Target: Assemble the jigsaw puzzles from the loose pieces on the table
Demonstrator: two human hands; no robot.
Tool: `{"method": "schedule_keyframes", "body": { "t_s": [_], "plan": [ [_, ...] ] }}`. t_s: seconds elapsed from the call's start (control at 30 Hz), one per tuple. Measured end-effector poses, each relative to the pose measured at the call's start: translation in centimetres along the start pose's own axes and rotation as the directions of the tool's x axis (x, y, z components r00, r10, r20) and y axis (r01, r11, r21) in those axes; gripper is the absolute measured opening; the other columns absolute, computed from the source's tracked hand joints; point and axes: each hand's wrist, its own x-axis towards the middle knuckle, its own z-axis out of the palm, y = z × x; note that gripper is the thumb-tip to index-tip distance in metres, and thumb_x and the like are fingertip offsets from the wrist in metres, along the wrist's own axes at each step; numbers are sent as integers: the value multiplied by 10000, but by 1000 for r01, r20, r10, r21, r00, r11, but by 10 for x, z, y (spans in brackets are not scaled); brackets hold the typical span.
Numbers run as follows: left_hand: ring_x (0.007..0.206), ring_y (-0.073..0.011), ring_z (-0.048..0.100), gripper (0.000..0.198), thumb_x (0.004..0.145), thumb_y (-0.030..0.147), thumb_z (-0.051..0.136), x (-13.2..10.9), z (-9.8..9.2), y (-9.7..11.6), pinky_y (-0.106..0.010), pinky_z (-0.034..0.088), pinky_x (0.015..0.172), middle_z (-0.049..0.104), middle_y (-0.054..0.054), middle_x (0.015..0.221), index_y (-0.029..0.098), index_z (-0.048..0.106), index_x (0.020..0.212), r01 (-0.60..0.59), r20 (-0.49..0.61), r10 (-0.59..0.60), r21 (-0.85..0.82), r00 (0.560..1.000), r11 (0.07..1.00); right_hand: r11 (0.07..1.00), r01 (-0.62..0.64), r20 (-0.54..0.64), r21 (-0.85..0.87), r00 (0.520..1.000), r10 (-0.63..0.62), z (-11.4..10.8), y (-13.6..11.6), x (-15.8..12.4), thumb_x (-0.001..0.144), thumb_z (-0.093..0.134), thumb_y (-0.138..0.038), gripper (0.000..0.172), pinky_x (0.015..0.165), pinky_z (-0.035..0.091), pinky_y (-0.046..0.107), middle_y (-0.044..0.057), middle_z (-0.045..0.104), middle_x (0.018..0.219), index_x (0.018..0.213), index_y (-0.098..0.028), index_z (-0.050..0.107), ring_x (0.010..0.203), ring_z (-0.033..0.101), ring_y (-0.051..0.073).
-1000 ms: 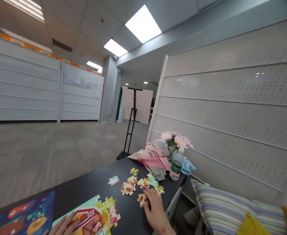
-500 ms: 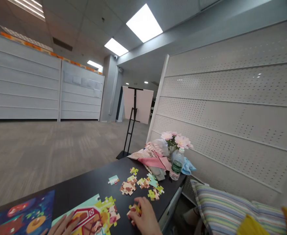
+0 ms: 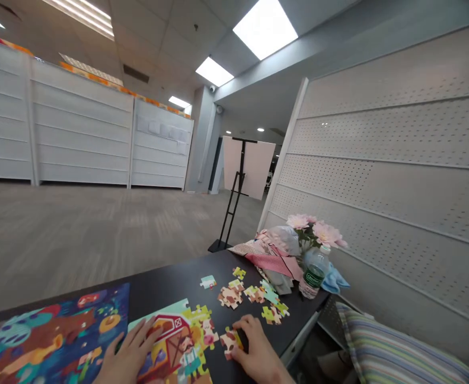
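A partly joined farm puzzle (image 3: 188, 344), showing a red barn, a farmer and a pig, lies on the dark table in front of me. My left hand (image 3: 132, 349) rests flat on its left side, fingers apart. Just off the puzzle's right edge, my right hand (image 3: 256, 344) pinches a brown-and-white puzzle piece (image 3: 228, 342) between thumb and fingers. Part of that piece is covered by the fingers. Beyond the right hand are several loose pieces, among them a brown patterned cluster (image 3: 230, 296), a pale blue piece (image 3: 208, 282) and a green-edged group (image 3: 273, 313).
A dark blue illustrated board (image 3: 114, 298) lies left of the puzzle. At the table's far right stand a water bottle (image 3: 314, 273), pink flowers (image 3: 326, 233), bunched pink cloth (image 3: 276, 261) and a blue cloth (image 3: 336, 280). A striped cushion (image 3: 402, 346) sits beyond the right edge.
My view has turned left, so everything sits farther right. The piece in my right hand is closer to the puzzle's right edge. The left hand stays on the puzzle.
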Motion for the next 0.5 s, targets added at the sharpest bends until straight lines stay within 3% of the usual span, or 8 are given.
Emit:
{"method": "schedule_keyframes", "body": {
  "t_s": [0.1, 0.23, 0.5],
  "plan": [
    [1539, -325, 185, 797, 788, 468, 638, 0, -1, 1, -558, 175, 1223, 246, -47, 1653, 319, 401, 1535, -4, -9, 4, 6, 1000, 1000, 998, -45, -12, 42, 999, 46, 2, -1, 5, 691, 627, -192, 343, 988, 466, 361, 47, 647, 1087, 1030, -239, 642, 1081, 596, 251],
    [1537, -326, 190, 825, 750, 439, 659, -3, -4, 3, -566, 170, 1222, 257, -41, 1651, 331, 410, 1529, 0, 3, 0, -25, 1000, 1000, 991, -67, -75, 118, 994, 76, 11, 12, 13, 754, 579, -224, 383, 965, 479, 335, 45, 657, 1046, 1136, -238, 614, 1049, 627, 232],
    [1532, -321, 212, 782, 775, 450, 642, -6, -10, 7, -556, 188, 1220, 259, -42, 1643, 327, 428, 1517, 2, 25, -1, -13, 1000, 1000, 1000, -20, -143, -3, 990, 19, 16, 12, 17, 774, 587, -240, 397, 973, 494, 359, 72, 671, 1053, 1159, -213, 680, 1038, 640, 259]
  ]
}}
